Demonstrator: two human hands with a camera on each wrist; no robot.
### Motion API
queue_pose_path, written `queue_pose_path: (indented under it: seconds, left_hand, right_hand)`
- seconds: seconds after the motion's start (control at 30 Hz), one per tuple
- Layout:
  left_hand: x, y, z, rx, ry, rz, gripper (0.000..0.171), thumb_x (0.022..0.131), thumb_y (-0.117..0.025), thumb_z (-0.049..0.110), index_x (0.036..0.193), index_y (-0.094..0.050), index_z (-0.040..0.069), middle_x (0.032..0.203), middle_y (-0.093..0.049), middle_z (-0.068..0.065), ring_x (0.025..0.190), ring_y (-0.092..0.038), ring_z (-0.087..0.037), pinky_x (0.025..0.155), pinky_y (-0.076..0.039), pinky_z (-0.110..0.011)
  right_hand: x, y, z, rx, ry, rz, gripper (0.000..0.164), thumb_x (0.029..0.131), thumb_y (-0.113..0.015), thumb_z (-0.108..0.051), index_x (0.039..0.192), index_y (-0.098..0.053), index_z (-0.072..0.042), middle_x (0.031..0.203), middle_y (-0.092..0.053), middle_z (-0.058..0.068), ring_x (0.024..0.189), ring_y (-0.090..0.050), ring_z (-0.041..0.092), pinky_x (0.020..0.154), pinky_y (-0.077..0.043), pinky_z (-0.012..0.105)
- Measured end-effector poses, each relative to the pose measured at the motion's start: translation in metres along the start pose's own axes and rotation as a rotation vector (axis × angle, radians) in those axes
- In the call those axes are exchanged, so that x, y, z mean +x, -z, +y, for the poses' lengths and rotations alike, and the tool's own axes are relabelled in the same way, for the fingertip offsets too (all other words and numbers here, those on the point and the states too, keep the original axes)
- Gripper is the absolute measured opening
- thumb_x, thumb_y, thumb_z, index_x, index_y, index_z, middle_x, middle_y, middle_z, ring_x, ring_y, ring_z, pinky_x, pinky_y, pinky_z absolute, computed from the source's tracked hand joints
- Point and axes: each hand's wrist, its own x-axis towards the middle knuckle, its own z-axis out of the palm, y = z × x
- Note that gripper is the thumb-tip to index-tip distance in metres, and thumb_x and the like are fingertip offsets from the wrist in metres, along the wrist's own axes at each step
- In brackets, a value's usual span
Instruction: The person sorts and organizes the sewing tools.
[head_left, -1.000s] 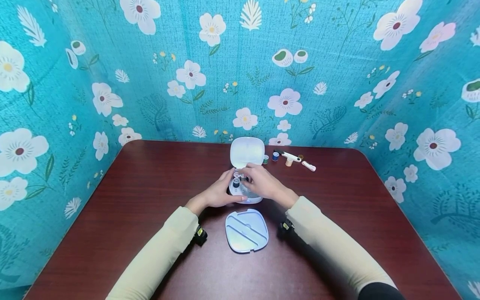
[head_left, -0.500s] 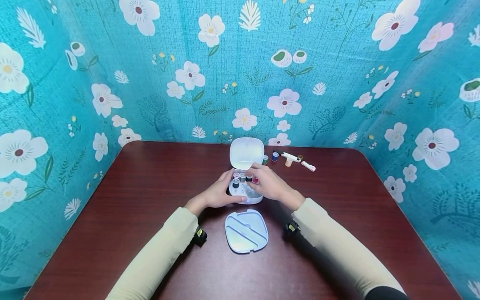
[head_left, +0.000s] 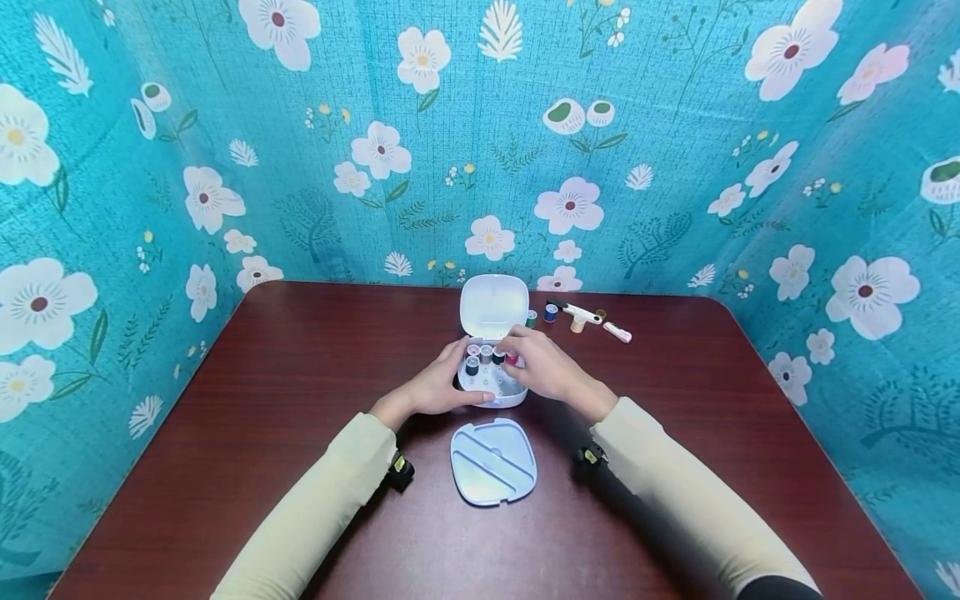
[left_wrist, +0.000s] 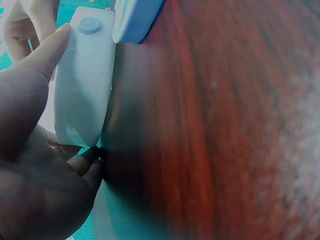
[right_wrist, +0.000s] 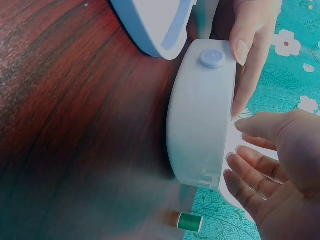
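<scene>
A white plastic sewing box (head_left: 512, 402) stands on the table with its hinged lid (head_left: 493, 305) raised. My left hand (head_left: 433, 388) grips its left side, thumb along the front wall beside the round button (left_wrist: 90, 25). The right hand (head_left: 546, 367) reaches in from the right, thumb and fingers around a red thread spool (head_left: 512, 359) at the right end of the back row. Beside that spool stand a black spool (head_left: 498, 357), a grey spool (head_left: 486, 355) and a pale pink spool (head_left: 473, 352). In front of the pink one is a dark spool (head_left: 472, 366).
Nearer me lies a pale blue divided tray (head_left: 492, 463). Behind the box to the right are a green spool (head_left: 531, 318), a blue spool (head_left: 551, 312), a beige spool (head_left: 577, 324), a white tool with a black end (head_left: 583, 313) and a small white-and-pink piece (head_left: 617, 332).
The right hand has shifted slightly right and back over the box, uncovering the grey spool and bringing the red spool into view. The left hand has kept its grip.
</scene>
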Motion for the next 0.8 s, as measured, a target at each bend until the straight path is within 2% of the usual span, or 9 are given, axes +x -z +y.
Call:
queue_pose_path:
  seconds: [0.47,0.8]
  left_hand:
    - [0.003,0.0,0.0,0.002,0.015,-0.012,0.115,0.087,-0.08,0.049,0.165,-0.005,0.011,0.165,-0.019,-0.015,0.145,-0.035,-0.029,0.118,-0.032,-0.046]
    - [0.003,-0.002,-0.003,-0.007,0.01,-0.004,0.116,0.086,-0.081,0.05,0.166,-0.006,0.012,0.165,-0.021,-0.015,0.144,-0.036,-0.03,0.118,-0.032,-0.047]
  right_hand:
    - [-0.005,0.001,0.005,-0.004,0.002,0.036,0.026,0.089,-0.079,-0.006,0.113,-0.074,0.002,0.107,-0.067,0.013,0.093,-0.065,0.025,0.083,-0.059,0.038]
    - [-0.012,0.003,0.011,0.009,0.006,0.056,0.026,0.089,-0.078,-0.004,0.113,-0.074,0.003,0.108,-0.067,0.014,0.094,-0.066,0.03,0.082,-0.058,0.039]
